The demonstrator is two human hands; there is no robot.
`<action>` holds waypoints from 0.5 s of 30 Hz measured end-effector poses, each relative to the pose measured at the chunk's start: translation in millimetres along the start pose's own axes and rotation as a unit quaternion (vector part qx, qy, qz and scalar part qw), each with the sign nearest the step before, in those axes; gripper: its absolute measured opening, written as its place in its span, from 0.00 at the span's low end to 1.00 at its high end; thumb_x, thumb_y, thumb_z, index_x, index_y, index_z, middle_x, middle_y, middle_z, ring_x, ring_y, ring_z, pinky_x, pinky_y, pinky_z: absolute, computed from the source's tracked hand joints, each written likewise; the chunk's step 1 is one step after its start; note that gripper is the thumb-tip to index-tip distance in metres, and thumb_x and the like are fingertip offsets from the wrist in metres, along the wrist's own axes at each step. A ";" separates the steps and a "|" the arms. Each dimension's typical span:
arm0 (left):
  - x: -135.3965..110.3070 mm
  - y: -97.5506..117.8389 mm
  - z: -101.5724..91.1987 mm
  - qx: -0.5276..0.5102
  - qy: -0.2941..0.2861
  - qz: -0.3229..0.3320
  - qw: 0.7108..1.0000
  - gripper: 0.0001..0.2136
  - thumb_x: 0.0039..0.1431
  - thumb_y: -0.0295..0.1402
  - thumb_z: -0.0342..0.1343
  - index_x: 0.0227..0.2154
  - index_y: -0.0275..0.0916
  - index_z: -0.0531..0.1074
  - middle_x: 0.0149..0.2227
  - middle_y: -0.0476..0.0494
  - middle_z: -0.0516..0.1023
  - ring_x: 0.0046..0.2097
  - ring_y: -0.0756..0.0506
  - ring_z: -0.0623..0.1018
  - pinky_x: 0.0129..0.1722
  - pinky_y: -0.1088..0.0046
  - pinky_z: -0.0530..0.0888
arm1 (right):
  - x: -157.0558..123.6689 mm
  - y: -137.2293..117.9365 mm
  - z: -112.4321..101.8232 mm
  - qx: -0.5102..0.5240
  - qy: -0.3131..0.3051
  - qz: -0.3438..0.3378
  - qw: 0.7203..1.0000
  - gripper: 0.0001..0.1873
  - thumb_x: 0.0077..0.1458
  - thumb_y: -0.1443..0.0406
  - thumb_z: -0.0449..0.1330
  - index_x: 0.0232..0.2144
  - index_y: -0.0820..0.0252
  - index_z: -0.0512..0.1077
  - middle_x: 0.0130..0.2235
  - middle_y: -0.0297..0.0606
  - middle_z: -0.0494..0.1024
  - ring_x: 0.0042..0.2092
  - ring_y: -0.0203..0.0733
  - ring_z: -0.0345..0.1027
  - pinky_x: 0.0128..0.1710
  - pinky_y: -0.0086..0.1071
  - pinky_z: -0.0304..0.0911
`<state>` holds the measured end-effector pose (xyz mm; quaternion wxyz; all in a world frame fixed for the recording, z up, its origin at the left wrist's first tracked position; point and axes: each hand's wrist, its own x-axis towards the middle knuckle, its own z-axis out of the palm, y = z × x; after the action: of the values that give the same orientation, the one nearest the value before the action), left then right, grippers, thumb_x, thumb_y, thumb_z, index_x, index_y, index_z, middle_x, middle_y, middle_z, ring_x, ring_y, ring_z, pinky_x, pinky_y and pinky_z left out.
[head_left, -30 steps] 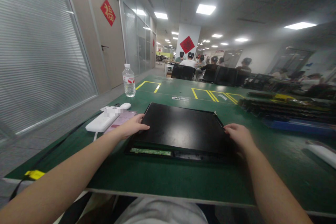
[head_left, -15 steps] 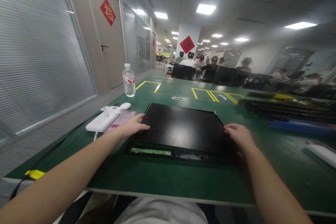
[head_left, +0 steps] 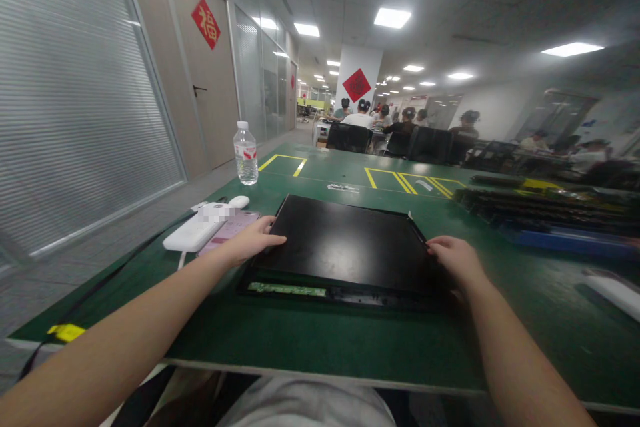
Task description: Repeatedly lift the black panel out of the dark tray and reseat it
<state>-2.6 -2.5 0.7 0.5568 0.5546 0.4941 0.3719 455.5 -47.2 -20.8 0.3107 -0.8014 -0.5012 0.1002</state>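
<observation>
A flat black panel [head_left: 345,243] lies on the green table [head_left: 310,337] in front of me, sitting on a black frame whose near edge shows a green circuit strip [head_left: 286,289]. My left hand [head_left: 249,239] grips the panel's left edge, thumb on top and fingers curled over the side. At the right edge, my right hand [head_left: 457,259] holds the panel in the same way.
A white power strip [head_left: 193,232], a pink phone [head_left: 229,230] and a water bottle [head_left: 245,154] stand to the left. Stacked dark trays [head_left: 545,210] fill the right side. Yellow tape marks [head_left: 400,181] lie beyond. Seated people work at far tables.
</observation>
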 end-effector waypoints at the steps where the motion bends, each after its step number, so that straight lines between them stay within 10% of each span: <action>1: -0.8 1.3 1.1 0.006 0.014 0.005 1.000 0.24 0.41 0.35 0.70 0.43 0.40 0.69 0.41 0.42 0.83 0.46 0.36 0.82 0.45 0.61 0.79 | -0.3 -0.5 -0.2 0.000 -0.001 0.001 1.000 0.12 0.46 0.64 0.57 0.31 0.56 0.81 0.32 0.39 0.82 0.34 0.44 0.74 0.32 0.32 0.62; 15: 11.8 -5.0 -7.4 0.048 0.070 0.064 0.994 0.26 0.46 0.43 0.64 0.49 0.35 0.75 0.46 0.35 0.82 0.51 0.36 0.78 0.50 0.60 0.74 | 3.6 5.0 1.3 0.017 -0.007 0.008 1.000 0.14 0.46 0.62 0.58 0.34 0.56 0.81 0.32 0.38 0.82 0.33 0.43 0.73 0.32 0.33 0.62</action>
<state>-7.6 10.2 -5.1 0.4684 0.5836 0.5131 0.4204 460.2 -45.1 -24.3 0.3197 -0.7993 -0.4954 0.1167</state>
